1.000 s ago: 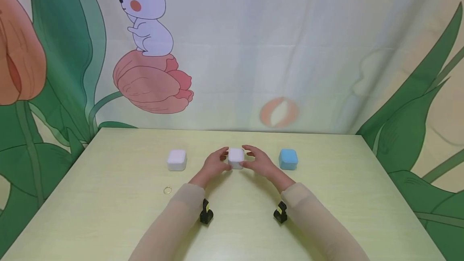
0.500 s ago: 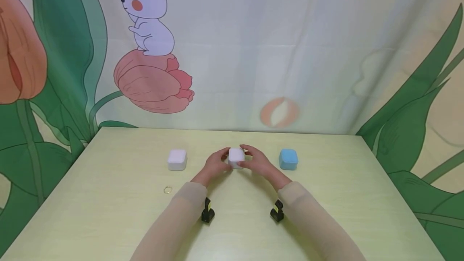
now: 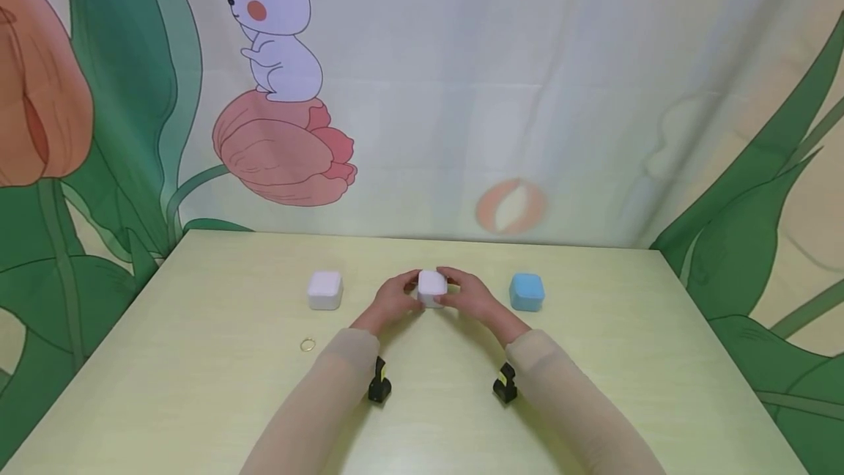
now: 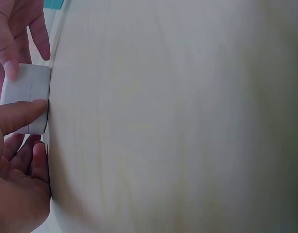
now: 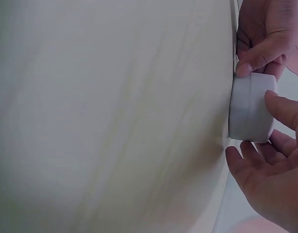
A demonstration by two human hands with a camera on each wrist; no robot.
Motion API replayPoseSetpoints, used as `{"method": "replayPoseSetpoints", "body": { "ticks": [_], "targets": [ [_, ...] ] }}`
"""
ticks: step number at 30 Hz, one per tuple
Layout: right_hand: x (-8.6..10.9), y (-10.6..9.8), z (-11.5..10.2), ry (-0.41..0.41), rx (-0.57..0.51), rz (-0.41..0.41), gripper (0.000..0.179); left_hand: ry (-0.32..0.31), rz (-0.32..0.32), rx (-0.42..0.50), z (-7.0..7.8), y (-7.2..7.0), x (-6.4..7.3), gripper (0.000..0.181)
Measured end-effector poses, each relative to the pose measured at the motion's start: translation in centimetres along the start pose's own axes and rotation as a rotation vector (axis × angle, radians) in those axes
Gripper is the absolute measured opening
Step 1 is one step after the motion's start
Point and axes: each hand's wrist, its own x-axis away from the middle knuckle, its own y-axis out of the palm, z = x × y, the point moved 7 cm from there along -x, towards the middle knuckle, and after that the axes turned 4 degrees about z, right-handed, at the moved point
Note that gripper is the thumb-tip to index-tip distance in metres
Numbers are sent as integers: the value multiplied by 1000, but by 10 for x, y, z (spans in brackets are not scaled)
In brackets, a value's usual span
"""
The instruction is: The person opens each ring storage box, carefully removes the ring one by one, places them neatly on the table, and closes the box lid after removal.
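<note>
Middle white box (image 3: 431, 282) on the table (image 3: 442, 424), in the grip of left hand (image 3: 394, 295) and right hand (image 3: 472, 295)

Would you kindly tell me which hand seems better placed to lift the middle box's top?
Probably the right hand: its thumb touches the box above the seam, while the left hand has its thumb lower, near the table.

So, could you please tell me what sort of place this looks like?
Probably an indoor recording corner, perhaps a makeshift studio: a pale yellow, wood-look flat table stands before a creased, cartoon-printed white cloth backdrop, and a small black device sits at each wrist. Nothing beyond the backdrop shows.
</note>
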Motion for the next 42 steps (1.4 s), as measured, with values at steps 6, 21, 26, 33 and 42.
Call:
{"method": "replayPoseSetpoints", "body": {
  "ticks": [6, 21, 26, 33, 42],
  "targets": [
    [-3, 2, 1, -22, 82, -3, 60, 3, -5, 2, 0, 0, 0, 70],
    [-3, 4, -11, -10, 150, 33, 51, -11, 16, -30, 2, -1, 2, 69],
    [-2, 3, -10, -4, 136, 28, 51, -15, 15, -26, 0, 0, 1, 69],
    [-2, 3, -9, -14, 144, 19, 49, -21, 19, -14, 0, 2, 0, 69],
    [-3, 2, -9, -11, 143, 7, 49, -35, 10, -11, 1, 4, -2, 71]
  ]
}}
